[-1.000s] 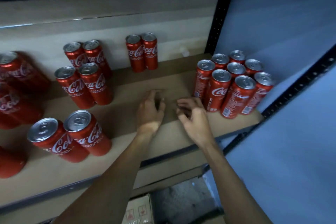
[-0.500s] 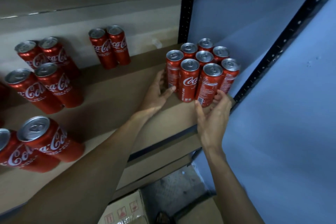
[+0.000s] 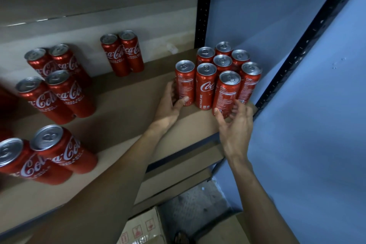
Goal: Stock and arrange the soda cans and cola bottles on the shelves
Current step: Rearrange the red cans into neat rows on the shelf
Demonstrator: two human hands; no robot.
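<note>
1. At the right end of the brown cardboard-lined shelf (image 3: 126, 109) stands a tight cluster of slim red aluminium cola cans (image 3: 222, 61), all upright with silver tops up.
2. The left hand (image 3: 170, 105) grips the cluster's leftmost can (image 3: 185, 81), thumb on its front. The right hand (image 3: 235, 127) curls round the nearest can (image 3: 227, 91) at its base.
3. Best to press both inward gently and low, so the tall cans slide without tipping. Labels face mixed ways, so turn the logos forward.
</note>
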